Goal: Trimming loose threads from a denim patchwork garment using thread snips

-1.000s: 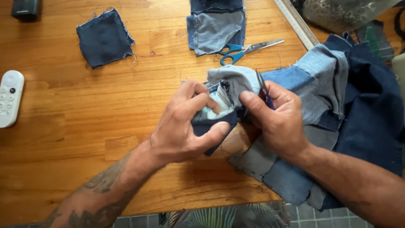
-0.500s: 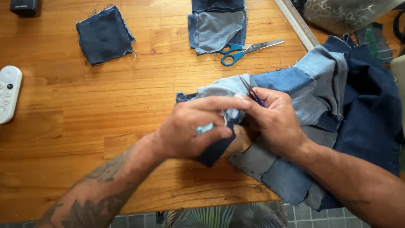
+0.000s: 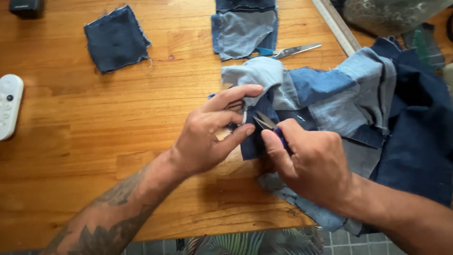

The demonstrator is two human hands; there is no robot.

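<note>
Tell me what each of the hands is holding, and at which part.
The left hand pinches the patchwork denim at its pale folded edge. The right hand holds small thread snips by the handle, blades pointing at that edge.

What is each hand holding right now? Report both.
Left hand: fingers pinching the patchwork denim.
Right hand: closed on small thread snips.

The table (image 3: 94,141) is varnished wood with a soft sheen. The patchwork (image 3: 330,94) is matt denim cloth — frayed, like the dark square (image 3: 115,40). The snips (image 3: 265,122) look like bright metal — handle hidden. The remote (image 3: 9,106) is smooth white plastic.
</note>
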